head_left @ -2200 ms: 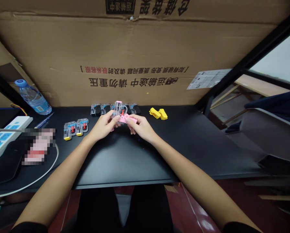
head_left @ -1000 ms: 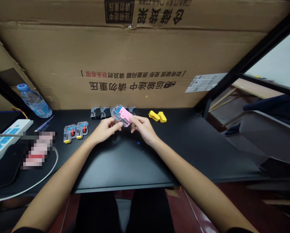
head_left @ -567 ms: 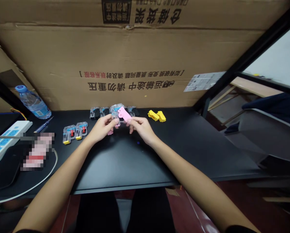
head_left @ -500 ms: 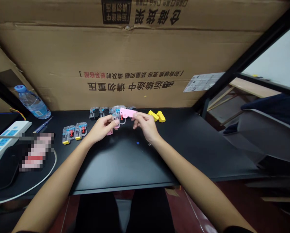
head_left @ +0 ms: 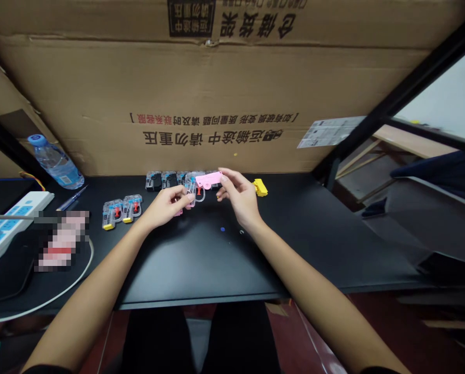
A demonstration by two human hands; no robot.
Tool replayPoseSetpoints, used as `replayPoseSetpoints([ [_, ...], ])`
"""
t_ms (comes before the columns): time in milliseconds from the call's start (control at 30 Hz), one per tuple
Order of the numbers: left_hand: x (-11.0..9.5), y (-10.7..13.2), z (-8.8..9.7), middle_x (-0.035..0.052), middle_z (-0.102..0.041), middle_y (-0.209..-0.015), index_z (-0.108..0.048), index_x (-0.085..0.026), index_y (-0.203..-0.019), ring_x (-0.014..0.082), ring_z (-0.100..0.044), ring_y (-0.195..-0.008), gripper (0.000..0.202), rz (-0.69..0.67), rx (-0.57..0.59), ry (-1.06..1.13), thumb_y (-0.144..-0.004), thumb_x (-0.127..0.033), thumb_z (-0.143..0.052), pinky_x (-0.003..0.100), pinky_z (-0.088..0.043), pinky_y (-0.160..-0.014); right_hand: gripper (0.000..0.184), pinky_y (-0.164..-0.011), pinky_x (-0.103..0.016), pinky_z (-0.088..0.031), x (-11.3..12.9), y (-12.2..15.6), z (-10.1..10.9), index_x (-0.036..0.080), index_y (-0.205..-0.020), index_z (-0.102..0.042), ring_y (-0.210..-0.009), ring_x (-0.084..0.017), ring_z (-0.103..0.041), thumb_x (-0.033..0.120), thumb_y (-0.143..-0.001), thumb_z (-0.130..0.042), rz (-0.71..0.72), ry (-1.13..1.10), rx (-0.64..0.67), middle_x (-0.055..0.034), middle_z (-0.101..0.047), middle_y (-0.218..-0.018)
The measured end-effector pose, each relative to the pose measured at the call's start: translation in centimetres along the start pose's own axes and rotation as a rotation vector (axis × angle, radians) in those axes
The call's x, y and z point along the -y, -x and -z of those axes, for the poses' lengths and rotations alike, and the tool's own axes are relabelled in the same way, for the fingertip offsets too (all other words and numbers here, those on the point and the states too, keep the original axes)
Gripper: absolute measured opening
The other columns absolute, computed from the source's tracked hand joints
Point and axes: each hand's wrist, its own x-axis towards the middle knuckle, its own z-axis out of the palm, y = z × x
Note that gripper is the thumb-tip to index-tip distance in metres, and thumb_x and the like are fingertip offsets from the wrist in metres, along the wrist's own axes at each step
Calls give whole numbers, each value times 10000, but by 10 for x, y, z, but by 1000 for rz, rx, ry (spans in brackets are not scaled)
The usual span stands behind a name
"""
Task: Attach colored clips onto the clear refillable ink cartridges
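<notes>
My left hand is closed on a small clear plastic toy gun with a red trigger and pink bits, held just above the black table. My right hand pinches a flat pink plastic piece by its right end, level with the top of the clear gun and touching it. Behind the hands, a row of clear-and-black toy guns lies along the table's back edge.
Two clear toy guns with yellow tips lie left of my hands. Yellow parts sit behind my right hand. A water bottle, a pen, a power strip and a cable occupy the left. A cardboard box walls the back.
The pink piece has been turned from lying against the clear gun to level at its top. My right hand rose and shifted right, now hiding part of the yellow parts.
</notes>
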Motion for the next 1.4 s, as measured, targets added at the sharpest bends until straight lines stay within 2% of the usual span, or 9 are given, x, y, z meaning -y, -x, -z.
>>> replayPoseSetpoints([
  [133,0,-1,0,50,-765,-825,-598,-191,-806,134,-612,-628,494,-10,-76,0,-925,-661,-696,253,-497,-574,465,-556,-278,-589,0,3,-1,243,-983,-722,-625,-129,-642,640,-802,-880,22,77,44,-25,-755,-890],
  [333,2,-3,3,46,-774,-793,-679,-183,-817,151,-615,-634,466,-24,-39,-19,-893,-637,-753,277,-499,-601,477,-600,-301,-587,2,13,-10,227,-789,-609,-607,-142,-649,614,-794,-887,-118,144,367,5,-692,-714],
  [467,2,-2,3,43,-789,-840,-727,-184,-880,153,-633,-635,465,-38,-30,-73,-971,-634,-652,294,-507,-637,457,-582,-289,-572,1,11,-8,227,-796,-594,-586,-142,-649,581,-797,-883,-169,92,314,10,-686,-678],
  [633,7,-3,7,13,-785,-843,-728,-211,-1171,174,-672,-713,344,-91,-231,-293,-1000,-489,-619,311,-513,-743,414,-575,-288,-559,-5,5,-2,227,-745,-582,-558,-149,-642,525,-811,-861,-225,169,323,1,-674,-616],
  [800,13,-3,15,-5,-768,-859,-735,-242,-1145,180,-671,-730,256,-61,-266,-565,-1008,-392,-579,318,-477,-735,377,-524,-276,-494,-15,4,1,223,-736,-583,-536,-150,-602,509,-833,-809,-278,341,407,-6,-661,-606],
  [900,14,-3,13,5,-761,-872,-728,-240,-1200,200,-696,-777,276,-56,-237,-649,-1012,-367,-571,330,-491,-755,375,-561,-276,-466,-18,7,1,208,-751,-641,-579,-158,-605,542,-895,-733,-200,456,441,-8,-661,-623],
  [1033,16,-1,1,74,-765,-1183,-677,-241,-1364,254,-710,-1142,368,-174,-201,-752,-1047,-374,-547,396,-520,-1004,385,-630,-291,-443,-17,7,3,203,-726,-670,-643,-174,-614,532,-926,-685,-80,609,428,-9,-667,-635],
  [1167,21,1,-13,103,-596,-1594,-636,-289,-1503,302,-524,-1495,475,-193,-121,-871,-1093,-492,-510,502,-416,-1225,378,-644,-303,-423,-16,6,4,209,-710,-649,-639,-175,-587,516,-930,-656,-57,656,396,-4,-657,-631],
  [1400,29,4,-19,111,-441,-1732,-590,-330,-1589,393,-372,-1608,604,-93,4,-980,-1060,-613,-523,610,-304,-1313,355,-671,-315,-435,-12,7,3,216,-723,-627,-644,-177,-585,497,-940,-639,-50,658,380,-1,-663,-644],
])
